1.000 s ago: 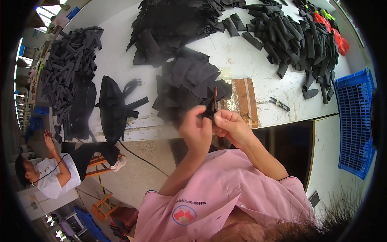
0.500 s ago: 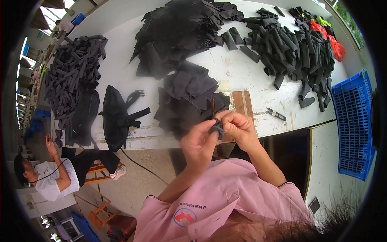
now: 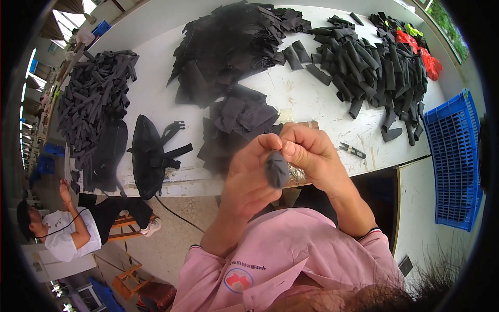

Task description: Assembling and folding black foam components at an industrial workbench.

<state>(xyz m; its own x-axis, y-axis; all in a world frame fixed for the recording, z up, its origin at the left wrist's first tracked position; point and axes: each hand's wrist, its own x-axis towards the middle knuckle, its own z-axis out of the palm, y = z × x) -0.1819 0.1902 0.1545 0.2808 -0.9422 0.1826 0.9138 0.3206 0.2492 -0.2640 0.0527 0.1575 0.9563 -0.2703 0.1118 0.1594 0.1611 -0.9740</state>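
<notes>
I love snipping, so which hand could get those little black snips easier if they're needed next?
Probably the right hand: the snips lie to its right, and the left hand is farther. Both seem busy with dark cloth, though.

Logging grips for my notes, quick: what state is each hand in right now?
Left hand: closed, fingers curled, holding a small dark cloth piece.
Right hand: closed, thumb and fingers pinched at that piece's upper edge.

A textile workshop, with black fabric pieces (image 3: 223,47) heaped on a white worktable (image 3: 153,73) beside a blue crate (image 3: 453,162)
</notes>
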